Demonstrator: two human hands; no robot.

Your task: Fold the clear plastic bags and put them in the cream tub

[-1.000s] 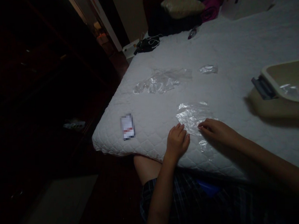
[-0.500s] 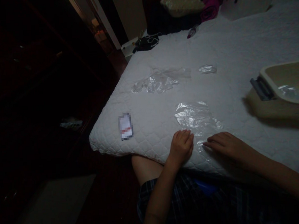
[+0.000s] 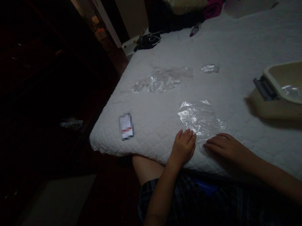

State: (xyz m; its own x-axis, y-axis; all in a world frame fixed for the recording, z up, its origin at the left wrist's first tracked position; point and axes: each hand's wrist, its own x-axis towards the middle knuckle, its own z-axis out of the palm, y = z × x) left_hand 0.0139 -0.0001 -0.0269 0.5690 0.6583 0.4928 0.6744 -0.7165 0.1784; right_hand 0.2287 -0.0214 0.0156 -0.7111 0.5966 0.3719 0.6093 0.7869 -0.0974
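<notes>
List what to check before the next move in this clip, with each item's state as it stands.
1. Both hands at the near plastic: ok; the left hand and right hand are by its near end.
2. Firm hold on the near plastic: cannot tell; the fingers hide any contact.
3. Near plastic free of creases: not ok; it lies spread out but wrinkled.
4. Near plastic apart from the far plastic and small plastic: ok; bed shows between them.
5. Tub clear of the hands: ok; it stands apart, beyond the right hand.
</notes>
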